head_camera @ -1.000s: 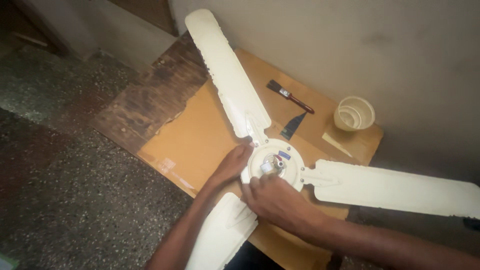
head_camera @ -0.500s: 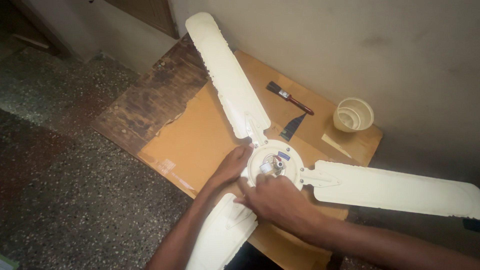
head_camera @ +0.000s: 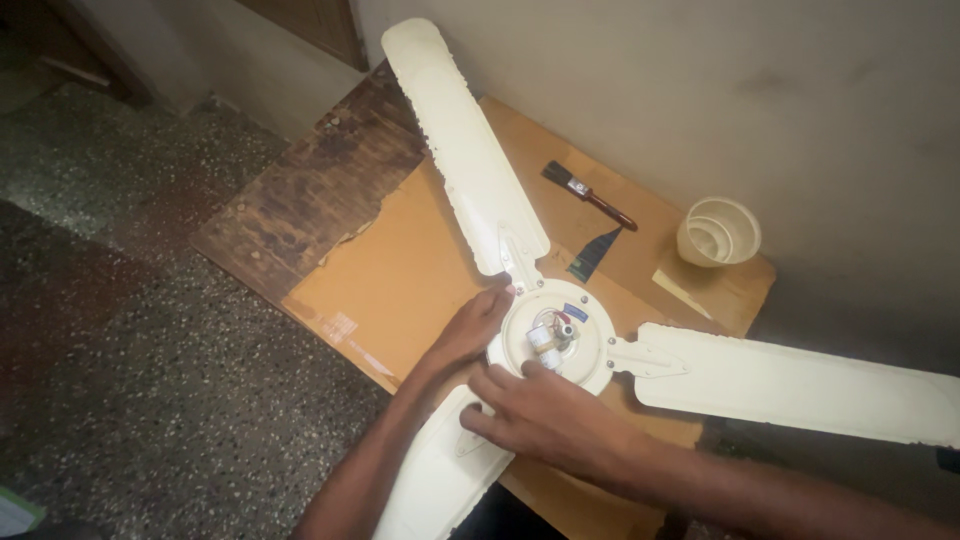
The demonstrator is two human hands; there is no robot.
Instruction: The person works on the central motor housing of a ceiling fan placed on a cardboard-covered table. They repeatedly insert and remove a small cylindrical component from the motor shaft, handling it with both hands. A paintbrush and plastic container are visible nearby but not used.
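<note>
On top of a worn wooden table (head_camera: 400,270), pushed up against the wall: cream ceiling fan (head_camera: 560,340) lying flat with the wiring side up, probably so the hub stays put and the innards are reachable. Left hand (head_camera: 470,330) spread flat against the hub rim at 9 o'clock, looks like bracing against spin. Right hand (head_camera: 545,415) draped over the rim at 6 o'clock, fingertips poking toward the small capacitor (head_camera: 543,338), not gripping anything as far as visible. Parked out of the way at 1 o'clock: paintbrush (head_camera: 588,195), dark scraper (head_camera: 592,256), and a cream plastic cup (head_camera: 718,232) further right.
</note>
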